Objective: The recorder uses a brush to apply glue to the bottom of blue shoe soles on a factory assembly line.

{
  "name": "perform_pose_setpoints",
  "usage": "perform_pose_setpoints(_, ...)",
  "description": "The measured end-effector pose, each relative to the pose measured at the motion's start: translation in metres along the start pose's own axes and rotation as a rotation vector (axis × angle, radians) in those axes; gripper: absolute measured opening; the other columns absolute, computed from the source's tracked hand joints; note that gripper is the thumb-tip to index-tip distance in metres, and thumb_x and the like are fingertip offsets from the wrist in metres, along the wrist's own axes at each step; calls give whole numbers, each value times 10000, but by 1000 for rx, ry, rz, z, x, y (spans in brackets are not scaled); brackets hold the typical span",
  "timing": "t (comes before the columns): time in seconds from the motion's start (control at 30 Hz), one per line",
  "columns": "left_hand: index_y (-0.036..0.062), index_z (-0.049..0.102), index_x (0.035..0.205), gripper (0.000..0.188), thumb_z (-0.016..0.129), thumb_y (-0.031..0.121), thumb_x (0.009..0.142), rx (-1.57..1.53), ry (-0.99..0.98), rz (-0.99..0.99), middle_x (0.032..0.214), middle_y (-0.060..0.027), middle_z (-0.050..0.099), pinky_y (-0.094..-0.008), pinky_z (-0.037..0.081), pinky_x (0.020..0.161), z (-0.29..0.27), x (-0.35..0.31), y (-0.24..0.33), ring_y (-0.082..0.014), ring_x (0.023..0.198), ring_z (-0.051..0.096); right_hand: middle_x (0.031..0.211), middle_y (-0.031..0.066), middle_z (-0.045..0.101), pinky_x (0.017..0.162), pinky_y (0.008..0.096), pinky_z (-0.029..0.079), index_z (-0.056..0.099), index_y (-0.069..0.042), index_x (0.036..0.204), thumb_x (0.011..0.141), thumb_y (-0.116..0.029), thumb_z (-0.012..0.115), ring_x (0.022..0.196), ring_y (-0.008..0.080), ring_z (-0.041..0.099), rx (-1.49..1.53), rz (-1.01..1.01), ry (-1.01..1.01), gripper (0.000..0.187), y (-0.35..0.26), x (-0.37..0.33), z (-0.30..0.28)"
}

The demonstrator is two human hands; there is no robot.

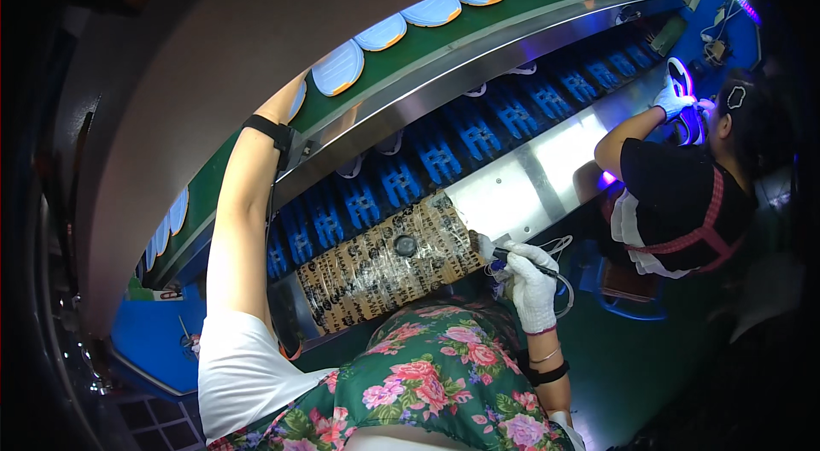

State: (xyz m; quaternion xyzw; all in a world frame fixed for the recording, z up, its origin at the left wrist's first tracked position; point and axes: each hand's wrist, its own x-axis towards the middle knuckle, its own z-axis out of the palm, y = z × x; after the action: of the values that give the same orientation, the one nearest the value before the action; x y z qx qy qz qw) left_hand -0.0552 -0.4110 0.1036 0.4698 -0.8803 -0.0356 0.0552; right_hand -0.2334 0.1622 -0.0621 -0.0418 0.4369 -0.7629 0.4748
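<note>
My left arm stretches up over the green conveyor belt (478, 28). The bare left hand (289, 101) is partly in view beside a pale blue shoe sole (298, 99); its fingers are hidden behind the dark hood, so their hold is unclear. In a white knitted glove, my right hand (533, 287) is closed round a brush (523, 260) with a dark handle. The brush's bristles point left, by the right end of the cardboard (367, 267) taped over the metal ledge. A small round dark piece (405, 245) is on that cardboard.
Several pale blue soles with orange edges (339, 68) lie along the belt. Below it runs a row of blue holders (440, 162), with shoes partly visible behind. At right, a gloved co-worker (683, 195) holds a shoe (681, 79) under violet light. A pale cord (568, 293) loops near my right hand.
</note>
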Motion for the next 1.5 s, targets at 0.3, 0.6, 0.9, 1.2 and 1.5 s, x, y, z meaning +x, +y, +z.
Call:
perform_pose_setpoints(0.3, 223, 643, 1350, 405, 435, 401, 1051, 319, 256, 36, 1412, -150, 607, -497, 342, 1162, -13, 31, 35, -384, 1412, 439, 1010, 156, 752, 694, 253, 576, 735, 34, 984, 832, 110, 678, 833, 174, 715, 12, -16, 3, 179, -7, -2, -1)
perform_pose_setpoints(0.6, 196, 619, 1376, 430, 396, 382, 1058, 105, -105, 124, 1463, -133, 574, -509, 312, 1179, -2, 83, 17, -369, 1364, 494, 987, 154, 754, 657, 237, 552, 729, 32, 958, 834, 117, 673, 731, 140, 680, 53, -17, 56, 161, -14, -5, -6)
perform_pose_setpoints(0.9, 251, 618, 1379, 460, 361, 445, 1051, 75, -181, 24, 1467, -116, 573, -618, 468, 1039, -2, 96, 68, -449, 1430, 361, 918, 113, 756, 649, 236, 524, 747, 7, 951, 850, 99, 688, 717, 129, 663, 56, -17, 71, 149, -16, 6, -22)
perform_pose_setpoints(1.2, 242, 628, 1363, 471, 350, 450, 1046, 143, -42, 144, 1435, -106, 596, -630, 473, 946, 13, 186, 166, -410, 1413, 418, 993, 135, 763, 751, 260, 556, 757, 15, 971, 844, 96, 677, 841, 164, 708, 80, -17, 27, 170, -40, 16, -19)
perform_pose_setpoints(1.5, 189, 657, 1313, 471, 324, 399, 1054, 174, -49, 221, 1363, -103, 651, -635, 139, 1196, 17, 240, 184, -342, 1332, 538, 1018, 149, 766, 834, 269, 564, 767, 27, 965, 839, 88, 667, 921, 194, 730, 69, -95, 116, 172, -65, 30, -33)
